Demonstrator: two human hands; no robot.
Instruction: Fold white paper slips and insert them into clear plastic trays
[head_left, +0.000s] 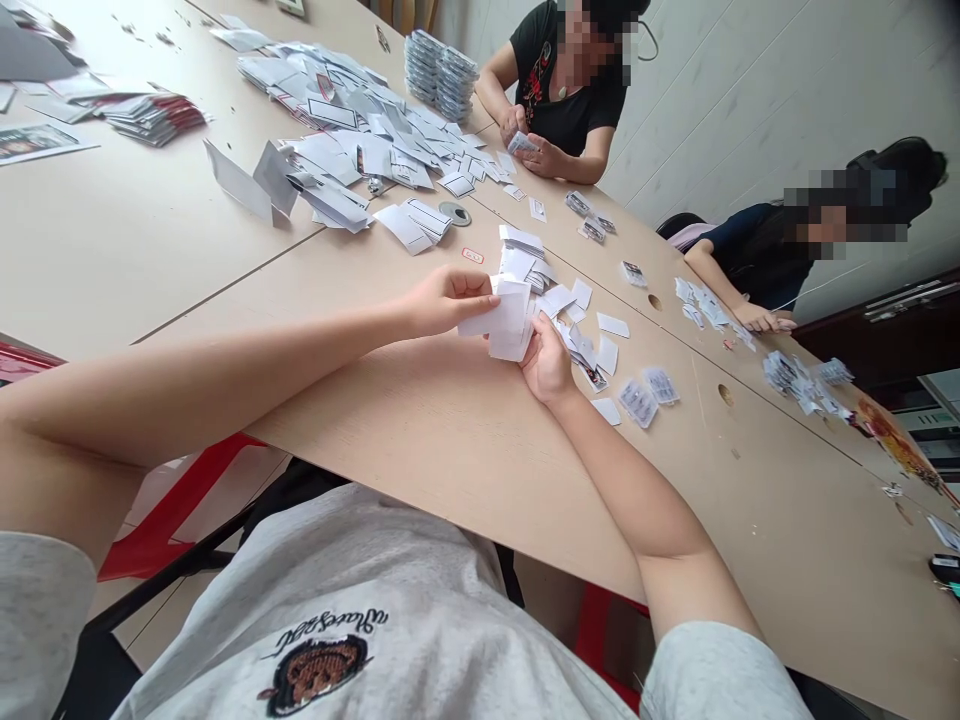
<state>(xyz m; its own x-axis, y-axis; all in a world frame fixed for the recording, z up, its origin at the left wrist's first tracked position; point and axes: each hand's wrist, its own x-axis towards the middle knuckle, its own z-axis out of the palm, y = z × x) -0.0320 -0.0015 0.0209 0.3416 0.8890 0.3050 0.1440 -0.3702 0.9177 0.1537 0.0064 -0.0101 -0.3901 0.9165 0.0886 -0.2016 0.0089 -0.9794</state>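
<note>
My left hand (pixel 454 300) pinches white paper cards (pixel 511 325) between thumb and fingers, above the table's near edge. On the other side of the same cards, my right hand (pixel 547 360) is closed around their lower right edge. The cards overlap, so how many each hand holds is hard to see. Just beyond them lies a stack of white cards (pixel 521 245). Loose white cards (pixel 613 325) are scattered to the right of my hands. Two clear plastic packs (pixel 639 403) rest beside my right forearm.
A large heap of folded white papers (pixel 360 120) covers the table's (pixel 360 400) far left. Stacked clear packs (pixel 439 75) stand behind it. Two people sit across; one person's hands (pixel 529 145) hold a small pack. A round metal disc (pixel 454 213) lies near the heap.
</note>
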